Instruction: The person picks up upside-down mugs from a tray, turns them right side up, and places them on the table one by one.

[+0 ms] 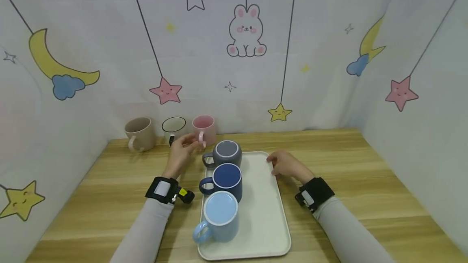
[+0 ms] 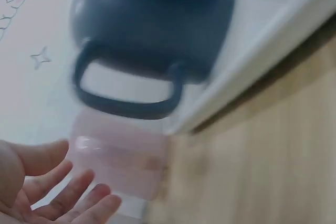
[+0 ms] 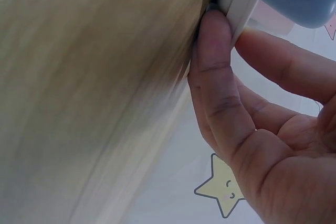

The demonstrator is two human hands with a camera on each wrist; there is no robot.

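My left hand [image 1: 181, 152] is beside the pink mug [image 1: 208, 133], fingers loosely spread near its handle. In the left wrist view a gap shows between the fingertips [image 2: 113, 203] and that mug, and nothing is held. At the far right corner of the cream tray [image 1: 261, 206], my right hand [image 1: 289, 164] pinches the rim, thumb above and fingers against the side. Along the tray's left side stand a grey mug [image 1: 234, 160], a navy mug [image 1: 234, 186] and a light blue mug [image 1: 224, 230], bases up, handles pointing left.
A beige mug [image 1: 144, 137] and a white mug with a black rim [image 1: 173, 127] stand upright near the back wall, left of the pink one. A patterned cloth [image 1: 208, 60] covers the wall behind the wooden table [image 1: 329, 153].
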